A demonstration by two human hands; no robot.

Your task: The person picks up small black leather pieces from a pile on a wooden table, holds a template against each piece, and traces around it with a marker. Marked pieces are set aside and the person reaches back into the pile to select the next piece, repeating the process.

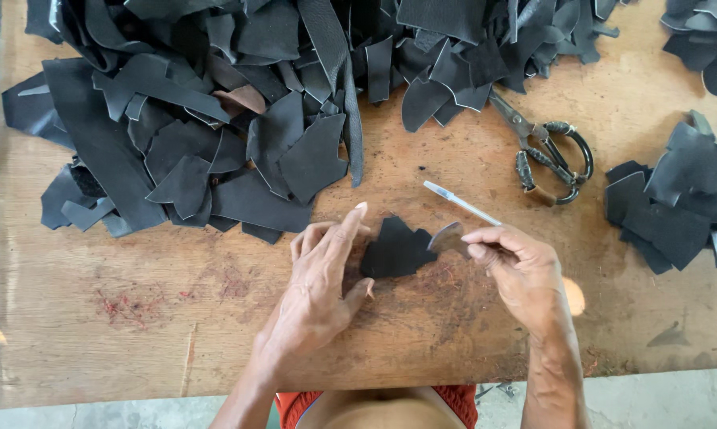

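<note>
Left hand (320, 274) lies flat and open on the bench (136, 318), thumb and fingers touching the left edge of a small black scrap (395, 250) near the front middle. Right hand (517, 266) is pinched shut on a pen (460, 202) and a grey template (447, 237) at the scrap's right edge. Scissors (553, 155) lie beyond, just right of the big scrap pile (215, 119).
</note>
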